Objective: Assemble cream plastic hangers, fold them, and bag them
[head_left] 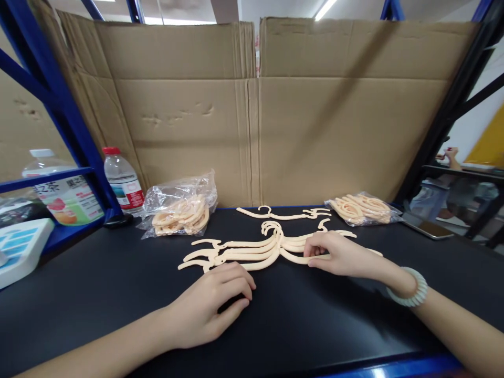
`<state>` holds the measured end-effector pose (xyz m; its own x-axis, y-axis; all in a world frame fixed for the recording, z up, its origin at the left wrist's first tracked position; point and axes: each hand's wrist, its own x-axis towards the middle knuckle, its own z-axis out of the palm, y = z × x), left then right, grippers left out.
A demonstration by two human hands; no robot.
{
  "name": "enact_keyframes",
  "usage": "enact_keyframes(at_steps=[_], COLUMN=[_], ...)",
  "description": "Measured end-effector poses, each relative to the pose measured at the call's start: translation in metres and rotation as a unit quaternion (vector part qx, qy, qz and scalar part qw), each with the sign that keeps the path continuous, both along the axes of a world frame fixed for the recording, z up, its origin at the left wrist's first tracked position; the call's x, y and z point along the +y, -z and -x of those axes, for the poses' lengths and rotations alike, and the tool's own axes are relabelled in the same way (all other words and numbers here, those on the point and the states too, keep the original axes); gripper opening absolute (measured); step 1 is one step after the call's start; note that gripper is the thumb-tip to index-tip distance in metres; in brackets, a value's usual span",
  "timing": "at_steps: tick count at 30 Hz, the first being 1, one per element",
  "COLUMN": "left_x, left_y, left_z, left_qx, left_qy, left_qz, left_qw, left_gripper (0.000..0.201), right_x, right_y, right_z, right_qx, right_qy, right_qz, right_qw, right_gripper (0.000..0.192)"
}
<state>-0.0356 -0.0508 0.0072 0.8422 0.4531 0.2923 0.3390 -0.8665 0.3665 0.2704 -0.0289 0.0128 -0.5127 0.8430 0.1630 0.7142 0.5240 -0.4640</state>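
Observation:
Several cream-coloured clothes hangers [252, 251] lie fanned together in the middle of the black table, their hooks bunched at the top. My right hand [334, 253] pinches the right arm of the nearest hanger between thumb and fingers. Just below the left arms of the pile is my left hand [218, 299], loosely curved, with a gap between thumb and fingers and nothing seen in it. It covers part of the nearest hanger's left end. Behind the pile, a single hanger [289, 216] lies apart.
At the back left is a clear plastic bag [181, 210] of cream pieces; another such bag [360, 209] lies back right, beside a phone-like flat object [429, 229]. A red-capped bottle [123, 181] stands by the blue frame. Cardboard [354, 115] walls the rear. A person's hand [452, 153] shows far right.

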Motion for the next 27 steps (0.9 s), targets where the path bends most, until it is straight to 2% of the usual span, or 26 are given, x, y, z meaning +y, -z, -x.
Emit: enact_keyframes(at_steps=[6, 14, 21, 27], left_x=[0.000, 0.005, 0.004, 0.003], left_y=[-0.001, 0.006, 0.004, 0.004], left_z=[-0.002, 0.001, -0.001, 0.000], left_qx=[0.018, 0.013, 0.011, 0.003], left_qy=[-0.020, -0.056, -0.046, -0.012], left_qz=[0.007, 0.000, -0.002, -0.004], left_qw=[1.000, 0.998, 0.999, 1.000], left_gripper=[0.018, 0.017, 0.018, 0.019], right_x=[0.006, 0.010, 0.011, 0.031], right_y=[0.003, 0.006, -0.002, 0.001], right_z=[-0.009, -0.011, -0.014, -0.032], right_qx=[-0.043, -0.044, -0.008, -0.011], right_qy=[0.007, 0.022, 0.033, 0.097], right_qz=[-0.079, -0.082, -0.066, -0.113], right_qw=[0.996, 0.995, 0.997, 0.989], right_gripper=[0.006, 0.007, 0.005, 0.013])
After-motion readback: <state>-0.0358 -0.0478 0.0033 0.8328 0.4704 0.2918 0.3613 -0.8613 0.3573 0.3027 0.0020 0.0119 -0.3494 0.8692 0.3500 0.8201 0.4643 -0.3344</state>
